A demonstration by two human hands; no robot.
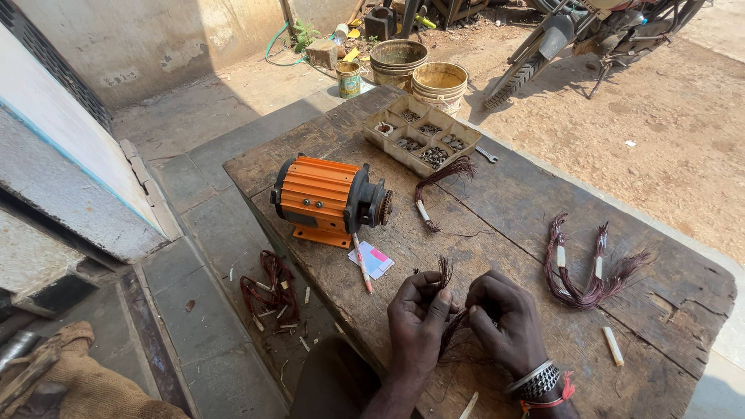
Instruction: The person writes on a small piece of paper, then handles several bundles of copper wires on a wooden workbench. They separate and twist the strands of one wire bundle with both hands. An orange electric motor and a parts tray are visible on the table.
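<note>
Two hands are closed on one bundle of copper wire strands [446, 306] at six o'clock on the wooden table [660, 295]: the left hand [417, 316] pinches its frayed top, the right hand [503, 320] grips lower; separating strands seems in hand, and steady fingertip tension is judged needed next

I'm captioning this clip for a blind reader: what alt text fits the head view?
Two hands, left hand and right hand, pinch a bundle of reddish copper wire over a worn wooden table. An orange motor, a parts tray and more wire bundles lie on it, with buckets and a motorcycle beyond.
</note>
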